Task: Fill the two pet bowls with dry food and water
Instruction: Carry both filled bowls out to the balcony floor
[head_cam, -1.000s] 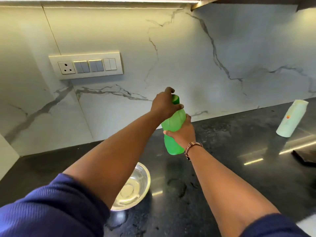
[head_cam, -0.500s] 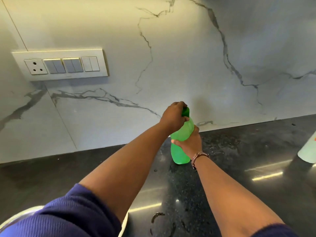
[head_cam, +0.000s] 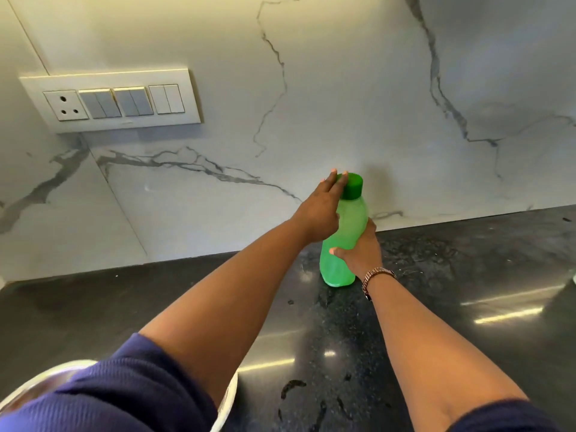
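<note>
A green plastic bottle [head_cam: 343, 241] with a dark green cap [head_cam: 353, 186] stands upright on the black counter [head_cam: 452, 307] near the marble wall. My right hand [head_cam: 361, 251] grips its lower body from the right side. My left hand [head_cam: 321, 213] is beside the neck with fingers stretched out, fingertips just touching the cap's left edge, holding nothing. A steel bowl [head_cam: 226, 397] shows only as a rim at the bottom left, mostly hidden by my left sleeve.
A switch plate with a socket [head_cam: 109, 102] is on the wall at upper left. Wet spots [head_cam: 293, 388] lie on the counter in front of me. A pale object [head_cam: 574, 275] pokes in at the right edge.
My left hand has let go of the cap and its fingers have straightened out. The bottle now stands on the counter; the view has shifted right and closer, hiding most of the bowl.
</note>
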